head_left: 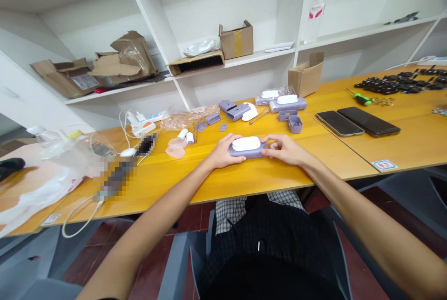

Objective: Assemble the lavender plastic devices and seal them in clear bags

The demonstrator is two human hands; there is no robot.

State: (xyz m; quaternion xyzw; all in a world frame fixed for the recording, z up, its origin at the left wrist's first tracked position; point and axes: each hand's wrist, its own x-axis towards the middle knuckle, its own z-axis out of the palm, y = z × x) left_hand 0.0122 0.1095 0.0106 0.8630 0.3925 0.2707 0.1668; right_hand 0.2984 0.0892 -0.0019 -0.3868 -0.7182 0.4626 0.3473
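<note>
A purple plastic case with a white oval top [246, 144] lies flat on the table in front of me. My left hand [225, 152] wraps around its left end, thumb along the near side. At the right end, my right hand [282, 149] pinches the case between thumb and fingers. Just beyond are loose purple shells [234, 109], a white oval piece [249, 112], a metal spring [259, 116] and small purple cups [295, 124]. Two similar cases with white tops [288, 103] lie farther back. White cylinders [189, 138] stand to the left.
Two phones [369, 121] lie to the right, with a green screwdriver [362, 99] and a heap of black parts [380, 85] behind them. Cables, a power strip [144, 128] and plastic bags crowd the left. Shelves with cardboard boxes [237, 41] rise behind the table.
</note>
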